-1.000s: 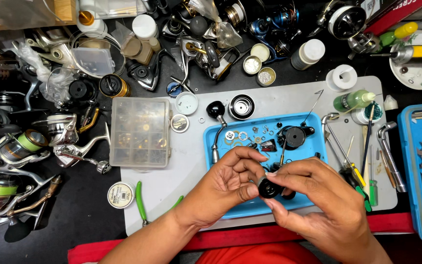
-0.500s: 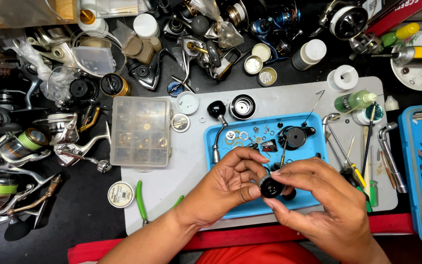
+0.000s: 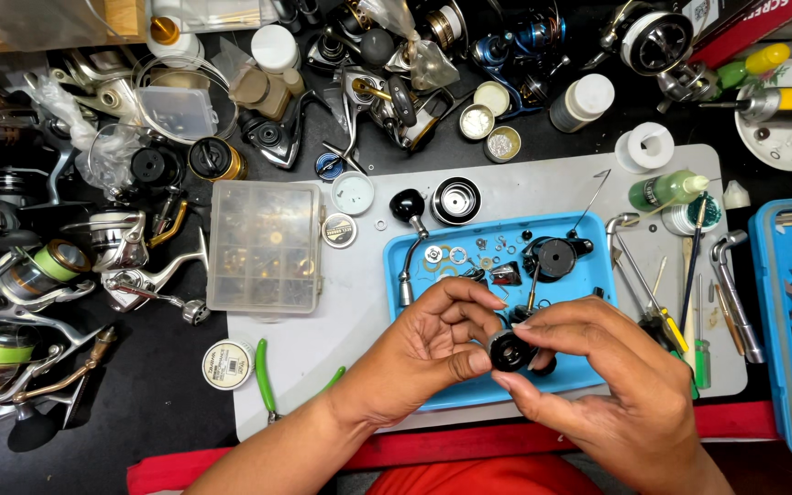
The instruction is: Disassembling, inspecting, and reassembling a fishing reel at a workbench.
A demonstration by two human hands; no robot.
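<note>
Both of my hands meet over the near part of a blue tray (image 3: 412, 246) and pinch one small round black reel part (image 3: 509, 352). My left hand (image 3: 431, 346) presses its thumb and curled fingers on the part's left side. My right hand (image 3: 605, 374) grips it from the right with thumb and fingertips. Small washers, rings and a black round reel piece (image 3: 555, 258) lie in the tray's far half. A black-knobbed crank handle (image 3: 407, 240) rests on the tray's left edge.
A clear compartment box (image 3: 265, 247) stands left of the tray on the grey mat (image 3: 359, 321). Green-handled pliers (image 3: 265, 378) lie near the mat's front. Screwdrivers and wrenches (image 3: 680, 302) lie to the right, spinning reels (image 3: 29, 275) to the left, bottles and reel parts at the back.
My hands have stayed over the near part of the tray. The fingers have shifted slightly on the black part.
</note>
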